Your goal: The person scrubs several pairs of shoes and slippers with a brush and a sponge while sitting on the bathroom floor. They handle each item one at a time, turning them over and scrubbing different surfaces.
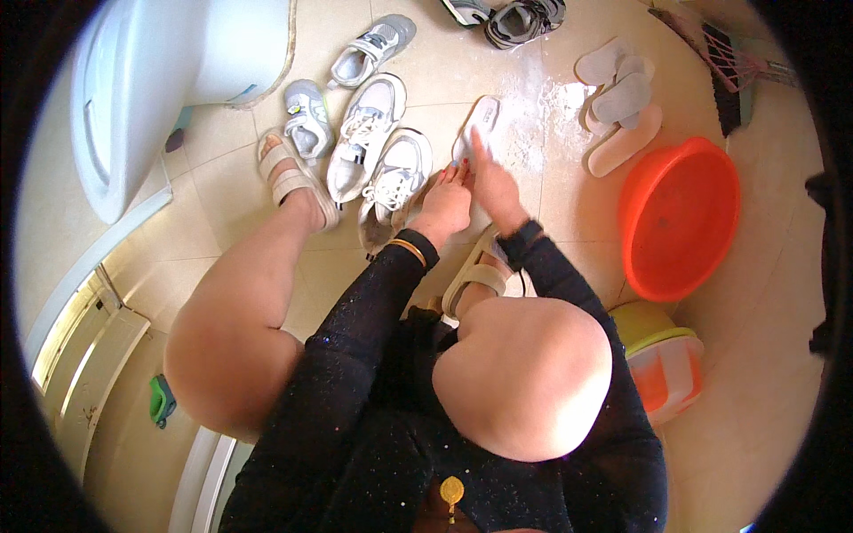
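Note:
A pale shoe insole [488,113] with a small printed mark lies lengthwise in front of me, close to the tiled floor. My left hand [445,205], with painted nails, has its fingertips on the insole's near end. Over the insole's right side, my right hand [495,188] stretches a finger along its surface. Whether the right hand also holds something under the palm cannot be seen. Just left of my hands stand a pair of white lace-up sneakers, the nearer sneaker [400,166] beside the farther sneaker [366,130].
White foam and water [533,126] wet the floor ahead. Several insoles [623,93] lie at right, above an orange basin [680,220] and a yellow-rimmed container [656,333]. Smaller grey shoes [308,120] are at left, dark sneakers [523,23] at the top. A pale blue fixture [133,100] stands upper left.

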A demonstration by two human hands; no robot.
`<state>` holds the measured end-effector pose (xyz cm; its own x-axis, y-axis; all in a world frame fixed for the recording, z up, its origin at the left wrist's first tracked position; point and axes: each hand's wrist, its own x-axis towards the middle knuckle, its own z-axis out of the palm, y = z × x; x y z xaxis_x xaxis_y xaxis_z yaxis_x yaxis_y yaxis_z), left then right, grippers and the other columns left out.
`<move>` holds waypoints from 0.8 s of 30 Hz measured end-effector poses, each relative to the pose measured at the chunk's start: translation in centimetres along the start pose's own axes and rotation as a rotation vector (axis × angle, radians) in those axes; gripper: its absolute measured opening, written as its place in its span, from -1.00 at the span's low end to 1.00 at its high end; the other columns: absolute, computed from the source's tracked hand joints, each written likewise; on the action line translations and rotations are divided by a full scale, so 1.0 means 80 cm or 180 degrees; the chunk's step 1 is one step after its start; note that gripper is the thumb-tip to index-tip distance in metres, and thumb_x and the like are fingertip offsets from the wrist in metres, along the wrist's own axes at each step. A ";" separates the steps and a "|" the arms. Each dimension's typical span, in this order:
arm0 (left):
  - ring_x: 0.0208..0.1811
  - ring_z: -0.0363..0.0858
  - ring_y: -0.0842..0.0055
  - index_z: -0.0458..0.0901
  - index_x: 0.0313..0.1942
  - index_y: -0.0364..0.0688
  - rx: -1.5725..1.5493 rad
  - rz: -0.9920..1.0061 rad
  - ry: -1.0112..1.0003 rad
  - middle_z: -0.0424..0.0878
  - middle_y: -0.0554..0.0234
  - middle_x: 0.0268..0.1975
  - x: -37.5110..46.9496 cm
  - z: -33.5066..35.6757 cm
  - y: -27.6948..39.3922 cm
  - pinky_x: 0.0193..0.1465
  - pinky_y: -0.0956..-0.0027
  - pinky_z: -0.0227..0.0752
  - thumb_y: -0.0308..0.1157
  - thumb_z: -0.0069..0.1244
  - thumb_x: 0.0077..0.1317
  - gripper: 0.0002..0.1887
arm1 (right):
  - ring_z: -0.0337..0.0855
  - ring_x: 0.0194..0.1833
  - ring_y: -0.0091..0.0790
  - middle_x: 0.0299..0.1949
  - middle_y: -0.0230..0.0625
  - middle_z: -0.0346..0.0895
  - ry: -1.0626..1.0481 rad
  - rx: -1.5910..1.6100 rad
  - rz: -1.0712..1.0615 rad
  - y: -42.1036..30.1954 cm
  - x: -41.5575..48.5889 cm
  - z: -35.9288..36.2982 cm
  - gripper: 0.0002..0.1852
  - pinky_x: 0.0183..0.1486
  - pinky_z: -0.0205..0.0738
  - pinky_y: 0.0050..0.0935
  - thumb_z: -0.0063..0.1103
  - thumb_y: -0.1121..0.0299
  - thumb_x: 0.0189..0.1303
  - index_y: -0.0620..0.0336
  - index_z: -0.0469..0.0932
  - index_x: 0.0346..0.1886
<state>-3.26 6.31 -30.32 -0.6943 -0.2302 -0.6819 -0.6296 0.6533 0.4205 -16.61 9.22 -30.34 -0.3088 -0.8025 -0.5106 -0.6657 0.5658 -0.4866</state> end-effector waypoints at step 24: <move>-0.03 0.53 0.30 0.60 -0.01 -0.10 0.0535 0.0246 0.2331 0.60 0.18 -0.19 0.157 -0.110 0.001 0.06 0.24 0.37 -0.43 -0.07 0.23 -0.69 | 0.16 -0.78 -0.63 -0.68 -0.54 0.17 0.0533 0.3876 0.1586 0.091 -0.041 -0.074 -0.42 -0.79 0.12 -0.58 -0.07 0.25 0.44 -0.14 0.05 0.47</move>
<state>-15.09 -2.87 -33.63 -0.8256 -0.5613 -0.0574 -0.5486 0.7749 0.3140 -24.49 14.87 -28.03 -0.4787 -0.4248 -0.7684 0.5458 0.5416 -0.6394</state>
